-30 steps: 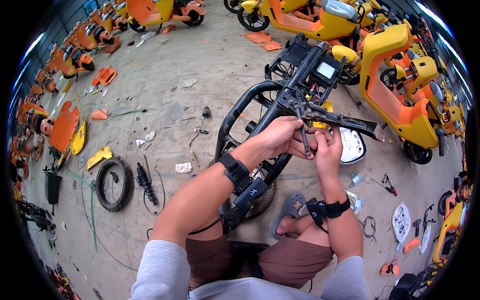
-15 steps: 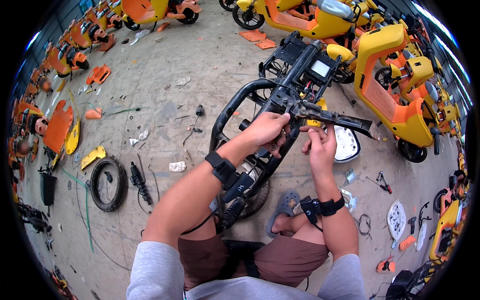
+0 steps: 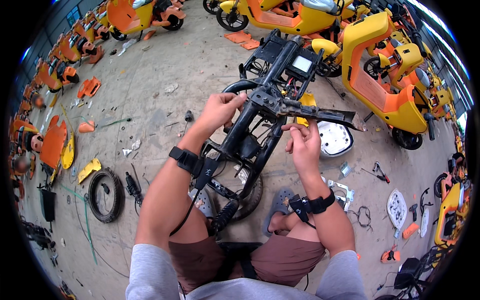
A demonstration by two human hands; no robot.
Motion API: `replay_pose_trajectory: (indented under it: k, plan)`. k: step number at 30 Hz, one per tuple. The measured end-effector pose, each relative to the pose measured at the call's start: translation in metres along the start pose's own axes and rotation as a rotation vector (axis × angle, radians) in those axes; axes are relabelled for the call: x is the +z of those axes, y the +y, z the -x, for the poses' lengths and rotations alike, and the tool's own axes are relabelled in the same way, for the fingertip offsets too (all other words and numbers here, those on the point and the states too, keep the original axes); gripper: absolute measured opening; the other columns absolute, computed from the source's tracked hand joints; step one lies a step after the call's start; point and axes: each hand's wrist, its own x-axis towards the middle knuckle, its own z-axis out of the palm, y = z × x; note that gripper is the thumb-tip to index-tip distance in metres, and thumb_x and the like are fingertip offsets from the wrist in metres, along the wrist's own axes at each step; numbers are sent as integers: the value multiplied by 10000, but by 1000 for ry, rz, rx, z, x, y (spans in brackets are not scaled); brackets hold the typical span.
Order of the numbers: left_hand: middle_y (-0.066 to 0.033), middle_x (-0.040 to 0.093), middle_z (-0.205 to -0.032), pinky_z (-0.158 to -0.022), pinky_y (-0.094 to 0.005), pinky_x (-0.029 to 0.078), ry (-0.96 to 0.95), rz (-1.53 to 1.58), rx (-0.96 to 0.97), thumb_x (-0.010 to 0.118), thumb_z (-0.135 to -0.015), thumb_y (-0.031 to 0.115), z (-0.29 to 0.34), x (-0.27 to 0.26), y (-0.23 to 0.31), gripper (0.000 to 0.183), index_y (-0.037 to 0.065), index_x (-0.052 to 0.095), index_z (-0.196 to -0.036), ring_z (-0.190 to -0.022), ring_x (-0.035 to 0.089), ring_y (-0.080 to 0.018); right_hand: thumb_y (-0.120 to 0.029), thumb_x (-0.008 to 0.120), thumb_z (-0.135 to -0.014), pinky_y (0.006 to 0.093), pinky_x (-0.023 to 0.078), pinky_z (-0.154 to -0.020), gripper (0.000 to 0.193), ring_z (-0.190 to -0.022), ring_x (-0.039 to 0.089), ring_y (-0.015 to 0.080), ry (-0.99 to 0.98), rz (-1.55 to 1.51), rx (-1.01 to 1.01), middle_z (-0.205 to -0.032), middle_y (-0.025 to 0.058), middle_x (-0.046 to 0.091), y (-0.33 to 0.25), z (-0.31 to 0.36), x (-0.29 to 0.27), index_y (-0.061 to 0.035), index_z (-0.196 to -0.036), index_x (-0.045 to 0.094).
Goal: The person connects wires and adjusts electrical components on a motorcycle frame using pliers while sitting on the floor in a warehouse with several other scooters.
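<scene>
In the head view, the left hand [image 3: 220, 112] has swung left, off the bolted black metal plate [image 3: 265, 98], and is now beside the curved upper tube of the black tubular metal scooter frame [image 3: 239, 131]. Its thumb and fingers are drawn together; whether they grip anything cannot be told. The dark metal wrench it held a moment ago no longer shows clearly. With that hand away, the plate and its bolt heads lie uncovered, between and ahead of the two hands.

The right hand [image 3: 305, 142] has stayed under the long black channel-shaped metal arm [image 3: 332, 116], fingers loosely curled and apart, nothing visibly grasped; one fingertip is at the arm's underside, contact unclear. The arm juts rightward from the plate, above this hand. Just right of it lies a white rounded panel [image 3: 334, 140].
</scene>
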Motion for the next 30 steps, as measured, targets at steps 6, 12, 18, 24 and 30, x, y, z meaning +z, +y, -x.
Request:
replay_pose_trajectory:
  k: [6, 12, 18, 24, 30]
  plan:
    - [-155, 687, -776, -497, -258, 483, -462, 345, -63, 420, -1010, 235, 24, 22, 9, 215, 30, 450, -1070, -559, 646, -196, -44, 495, -908, 196, 423, -472, 519, -508, 494, 59, 7, -28, -1, -913, 120, 654, 2, -1, 3, -5, -1384, 292]
    - [-212, 678, -813, -522, -323, 546, -399, 561, -210, 405, -1011, 244, 31, 58, 10, 219, 33, 406, -1069, -597, 673, -272, -51, 497, -910, 195, 439, -480, 529, -549, 546, 71, -20, -24, 23, -922, 115, 651, 3, 0, 2, -22, -1393, 283]
    - [-220, 666, -808, -537, -394, 593, -355, 493, -255, 362, -1023, 307, 27, 80, 9, 287, 25, 405, -1052, -565, 662, -294, -51, 492, -918, 197, 477, -507, 523, -680, 635, 111, -4, -14, 13, -929, 105, 647, -1, 2, 5, 0, -1391, 273]
    - [-211, 651, -747, -455, -334, 547, -266, 438, -146, 306, -1036, 287, 29, 89, 5, 288, 22, 408, -989, -517, 647, -270, -9, 472, -922, 255, 572, -655, 533, -816, 642, 148, -16, -115, -3, -983, 133, 608, 3, 2, 6, 0, -1401, 238]
    - [-218, 624, -692, -431, -332, 540, -198, 376, -62, 259, -1034, 254, 34, 96, 9, 279, 7, 376, -975, -472, 620, -266, -1, 470, -919, 270, 577, -693, 548, -832, 640, 154, -12, -80, 29, -986, 141, 605, 1, 2, 5, -13, -1412, 230]
